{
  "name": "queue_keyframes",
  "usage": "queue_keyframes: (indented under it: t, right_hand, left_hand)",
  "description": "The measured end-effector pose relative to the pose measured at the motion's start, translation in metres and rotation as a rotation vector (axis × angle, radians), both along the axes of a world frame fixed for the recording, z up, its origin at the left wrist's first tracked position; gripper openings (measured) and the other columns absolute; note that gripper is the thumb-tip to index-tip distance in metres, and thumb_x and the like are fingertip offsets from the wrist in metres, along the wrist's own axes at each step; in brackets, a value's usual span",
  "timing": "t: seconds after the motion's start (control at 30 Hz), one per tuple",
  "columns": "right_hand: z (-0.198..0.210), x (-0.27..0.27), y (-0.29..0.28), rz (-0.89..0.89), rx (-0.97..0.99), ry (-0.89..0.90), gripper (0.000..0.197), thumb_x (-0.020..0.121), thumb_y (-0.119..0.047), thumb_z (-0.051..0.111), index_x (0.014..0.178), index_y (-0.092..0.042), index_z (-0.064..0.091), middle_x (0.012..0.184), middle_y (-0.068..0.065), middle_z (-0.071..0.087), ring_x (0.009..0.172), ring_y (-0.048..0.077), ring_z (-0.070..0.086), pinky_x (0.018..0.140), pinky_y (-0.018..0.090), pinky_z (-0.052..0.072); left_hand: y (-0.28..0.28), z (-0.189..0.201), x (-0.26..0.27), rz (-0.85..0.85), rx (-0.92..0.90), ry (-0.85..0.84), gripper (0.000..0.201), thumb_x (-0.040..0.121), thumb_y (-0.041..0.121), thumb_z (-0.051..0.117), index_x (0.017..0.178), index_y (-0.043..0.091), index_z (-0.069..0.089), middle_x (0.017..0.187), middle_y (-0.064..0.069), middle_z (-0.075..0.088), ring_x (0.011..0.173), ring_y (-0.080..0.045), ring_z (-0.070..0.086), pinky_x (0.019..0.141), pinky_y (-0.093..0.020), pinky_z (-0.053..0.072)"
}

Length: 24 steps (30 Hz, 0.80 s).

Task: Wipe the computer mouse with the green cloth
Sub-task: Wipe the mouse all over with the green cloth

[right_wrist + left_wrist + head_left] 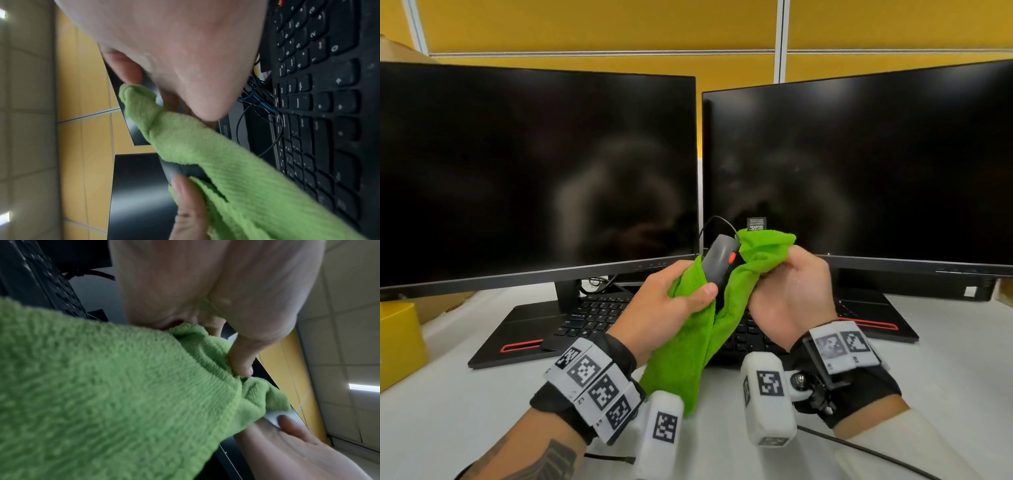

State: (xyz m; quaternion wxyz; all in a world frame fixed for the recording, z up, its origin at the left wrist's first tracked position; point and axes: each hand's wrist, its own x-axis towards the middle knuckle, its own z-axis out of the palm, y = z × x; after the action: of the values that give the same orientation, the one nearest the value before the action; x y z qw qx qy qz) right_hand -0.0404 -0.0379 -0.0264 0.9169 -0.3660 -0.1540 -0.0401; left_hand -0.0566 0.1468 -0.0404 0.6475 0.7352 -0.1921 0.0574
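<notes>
A grey wired computer mouse (717, 262) with an orange wheel is held up in the air above the keyboard, half wrapped in the green cloth (688, 342). My left hand (671, 301) grips the mouse through the cloth, thumb lying across its lower part. My right hand (787, 291) holds a bunched upper fold of the cloth against the mouse's right side. In the right wrist view the mouse (180, 168) peeks out under the cloth (236, 178). The left wrist view is mostly filled by the cloth (102, 394); the mouse is hidden there.
Two dark monitors (534, 171) (859, 171) stand side by side at the back. A black keyboard (592, 315) lies under the hands on the white desk (945, 359). A yellow box (397, 342) sits at the left edge. A thin cable (859, 448) runs across the desk near my right forearm.
</notes>
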Motion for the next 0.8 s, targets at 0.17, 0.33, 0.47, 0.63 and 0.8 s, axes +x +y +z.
queue_keyframes:
  t: [0.17,0.33,0.47,0.63,0.8]
  right_hand:
    - [-0.004,0.008,0.013,-0.26,-0.323,0.016,0.022,0.1,-0.014,0.063,0.093,0.002,0.076,0.1,0.029,0.073,0.102,0.043,0.072,0.105,0.063,0.052]
    - [-0.007,0.008,0.011,-0.265,-0.363,0.01,0.027,0.105,-0.012,0.056,0.092,0.001,0.076,0.096,0.025,0.074,0.099,0.04,0.073,0.104,0.063,0.052]
    - [-0.013,0.009,0.015,-0.2,-0.319,-0.004,0.024,0.106,-0.009,0.051,0.105,0.006,0.07,0.117,0.042,0.066,0.121,0.055,0.063,0.109,0.067,0.046]
    - [-0.012,0.009,0.01,-0.245,-0.354,-0.073,0.02,0.076,-0.013,0.083,0.084,0.001,0.071,0.092,0.035,0.07,0.085,0.039,0.07,0.081,0.051,0.059]
    - [-0.015,0.014,0.007,-0.283,-0.321,-0.006,0.014,0.092,-0.004,0.07,0.084,0.008,0.072,0.078,0.022,0.07,0.07,0.03,0.068,0.066,0.039,0.059]
  left_hand:
    - [-0.002,-0.005,-0.001,-0.034,0.092,-0.031,0.025,0.099,0.008,0.07,0.122,0.017,0.072,0.109,-0.016,0.08,0.094,-0.023,0.076,0.09,-0.044,0.063]
    - [-0.005,-0.005,0.0,0.013,0.014,-0.01,0.025,0.095,0.031,0.073,0.116,0.017,0.073,0.107,-0.019,0.078,0.098,-0.037,0.076,0.094,-0.056,0.059]
    - [-0.007,-0.004,0.001,0.07,0.004,-0.066,0.037,0.088,0.047,0.068,0.112,0.018,0.069,0.11,-0.027,0.072,0.102,-0.046,0.071,0.095,-0.064,0.055]
    - [-0.01,-0.005,-0.002,0.008,0.099,-0.097,0.036,0.094,0.05,0.068,0.113,0.02,0.063,0.096,-0.027,0.068,0.084,-0.04,0.069,0.085,-0.06,0.059]
    - [-0.01,-0.004,0.001,0.036,0.106,-0.093,0.024,0.096,0.033,0.074,0.1,0.012,0.061,0.074,0.006,0.067,0.069,-0.009,0.064,0.066,-0.027,0.055]
